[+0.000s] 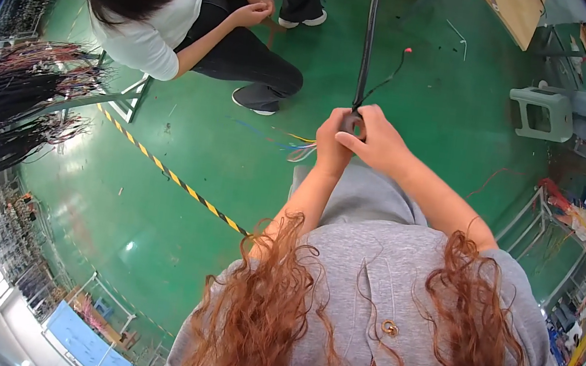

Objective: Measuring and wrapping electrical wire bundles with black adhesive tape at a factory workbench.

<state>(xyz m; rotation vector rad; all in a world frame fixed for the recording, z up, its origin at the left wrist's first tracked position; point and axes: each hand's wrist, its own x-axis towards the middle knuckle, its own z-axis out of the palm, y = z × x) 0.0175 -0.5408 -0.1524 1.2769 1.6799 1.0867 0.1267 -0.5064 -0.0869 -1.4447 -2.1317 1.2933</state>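
A long black cable bundle (369,37) runs from the top of the view down to my hands. My left hand (332,140) is closed around its lower end, and loose coloured wire ends (303,147) stick out to the left of that hand. My right hand (381,141) grips a dark roll of tape (349,122) against the cable, its thumb crossing below the roll's hole. Just above my fingers, a thin black branch wire (388,79) with a red tip leaves the bundle toward the upper right. My fingers partly hide the roll and the cable behind it.
Another person (158,24) sits at the upper left, hands together. Black wire bundles (23,99) hang at the far left. Yellow-black tape (162,166) marks the green floor (188,139). A pale plastic stool (543,112) and a cluttered rack (577,220) stand at the right.
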